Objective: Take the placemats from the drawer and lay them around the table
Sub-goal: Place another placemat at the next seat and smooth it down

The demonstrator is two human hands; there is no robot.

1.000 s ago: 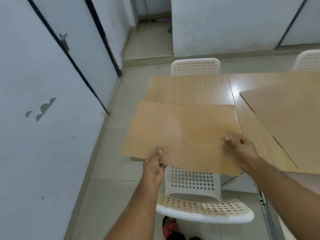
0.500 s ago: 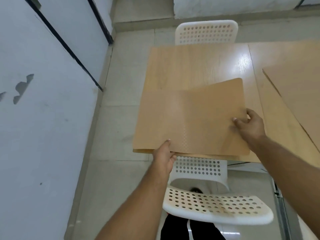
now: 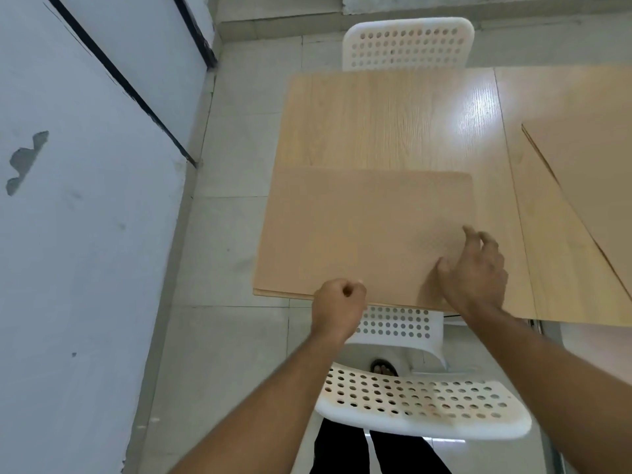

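A tan placemat (image 3: 362, 234) lies flat on the front left corner of the light wooden table (image 3: 393, 121), its near edge along the table's edge. My left hand (image 3: 338, 304) is curled into a fist at the middle of that near edge; I cannot tell whether it pinches the mat. Over the mat's near right corner is my right hand (image 3: 475, 271), fingers spread and blurred, holding nothing. A second tan placemat (image 3: 588, 186) lies at an angle on the table's right side.
A white perforated chair (image 3: 420, 405) stands right below my arms, tucked against the table's near edge. Another white chair (image 3: 407, 42) is at the far side. A pale wall (image 3: 68, 234) runs close along the left, with a strip of tiled floor (image 3: 225, 234) between.
The placemat, held tilted above the table by both hands, now lies flat on it. My right hand has let go and spread its fingers. My left hand has closed into a fist.
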